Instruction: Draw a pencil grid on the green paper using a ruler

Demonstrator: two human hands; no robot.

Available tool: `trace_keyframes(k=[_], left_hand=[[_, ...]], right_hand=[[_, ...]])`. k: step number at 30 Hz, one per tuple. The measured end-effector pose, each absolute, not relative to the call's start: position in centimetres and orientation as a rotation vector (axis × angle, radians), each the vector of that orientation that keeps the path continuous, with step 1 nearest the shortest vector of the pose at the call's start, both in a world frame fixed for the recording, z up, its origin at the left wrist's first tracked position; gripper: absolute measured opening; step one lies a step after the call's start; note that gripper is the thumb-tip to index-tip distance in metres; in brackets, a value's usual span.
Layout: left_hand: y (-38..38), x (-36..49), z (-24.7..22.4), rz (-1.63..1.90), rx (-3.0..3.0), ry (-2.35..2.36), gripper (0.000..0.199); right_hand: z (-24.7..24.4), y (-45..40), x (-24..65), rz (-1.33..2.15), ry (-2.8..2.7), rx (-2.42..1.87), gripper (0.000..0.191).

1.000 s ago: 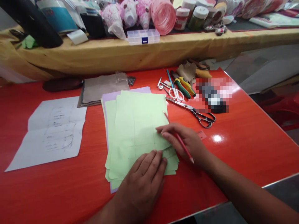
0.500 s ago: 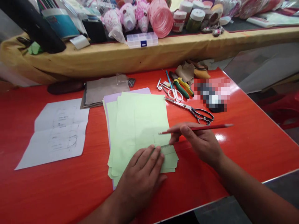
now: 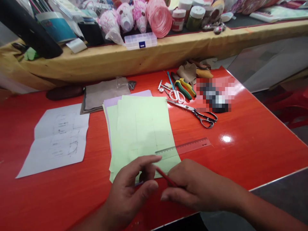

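A red pencil is gripped in my right hand, low over the near edge of the paper stack. One end of it points toward the curled fingers of my left hand. That hand is raised with thumb and index finger apart; whether its fingers touch the pencil I cannot tell. Beneath both hands lies a stack of light green paper, its top sheet carrying faint pencil lines. A clear ruler rests partly on the green sheet and partly on the red table.
Large scissors, white-handled scissors and pliers lie beyond the paper at the right. A creased sheet with sketches is at the left. Jars and a clear plastic box stand on the shelf behind.
My left hand has lifted off the paper and drawn back. My right hand has come toward it with the pencil, now angled differently. The ruler is now largely uncovered.
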State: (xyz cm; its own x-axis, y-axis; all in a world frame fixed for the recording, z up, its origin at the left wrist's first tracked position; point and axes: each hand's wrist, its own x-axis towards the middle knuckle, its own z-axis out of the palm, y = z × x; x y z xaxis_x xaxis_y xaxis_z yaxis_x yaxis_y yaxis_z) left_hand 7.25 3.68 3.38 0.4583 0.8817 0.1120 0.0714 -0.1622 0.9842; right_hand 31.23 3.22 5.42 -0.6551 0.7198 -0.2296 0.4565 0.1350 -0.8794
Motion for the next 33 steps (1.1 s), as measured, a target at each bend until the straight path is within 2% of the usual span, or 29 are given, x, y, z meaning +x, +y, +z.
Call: trace_keyframes(k=[2, 4, 9, 15, 21, 25, 28, 32, 33], left_hand=[[3.8, 7.3, 3.9, 0.908, 1.539, 0.834, 0.019], [4.0, 7.2, 4.3, 0.915, 1.519, 0.825, 0.011], [4.7, 6.6, 4.2, 0.970, 1.331, 0.903, 0.013], [5.7, 6.7, 3.5, 1.002, 1.000, 0.912, 0.018], [5.8, 7.5, 3.0, 0.992, 0.888, 0.974, 0.027], [4.9, 7.8, 2.7, 0.821, 0.960, 0.957, 0.028], [4.8, 7.8, 2.9, 0.818, 1.088, 0.947, 0.029], [4.8, 7.6, 3.3, 0.917, 1.715, 0.983, 0.012], [4.7, 7.8, 3.2, 0.885, 1.942, 0.958, 0.014]], right_hand=[[5.0, 3.0, 30.5, 1.475, -2.292, -1.142, 0.046], [4.8, 3.0, 30.1, 1.454, -2.341, -1.104, 0.042], [5.3, 3.6, 30.7, 1.383, -2.213, -1.130, 0.042], [5.9, 4.3, 32.3, 1.567, -1.553, -1.206, 0.023], [5.3, 4.0, 33.4, 1.719, -1.095, -1.045, 0.027], [4.8, 4.0, 33.1, 1.778, -1.063, -0.963, 0.021], [4.3, 4.5, 33.0, 1.698, -1.073, -0.960, 0.018], [4.1, 5.3, 33.8, 1.425, -1.029, -1.078, 0.024], [4.2, 5.5, 34.1, 1.359, -1.027, -1.112, 0.025]])
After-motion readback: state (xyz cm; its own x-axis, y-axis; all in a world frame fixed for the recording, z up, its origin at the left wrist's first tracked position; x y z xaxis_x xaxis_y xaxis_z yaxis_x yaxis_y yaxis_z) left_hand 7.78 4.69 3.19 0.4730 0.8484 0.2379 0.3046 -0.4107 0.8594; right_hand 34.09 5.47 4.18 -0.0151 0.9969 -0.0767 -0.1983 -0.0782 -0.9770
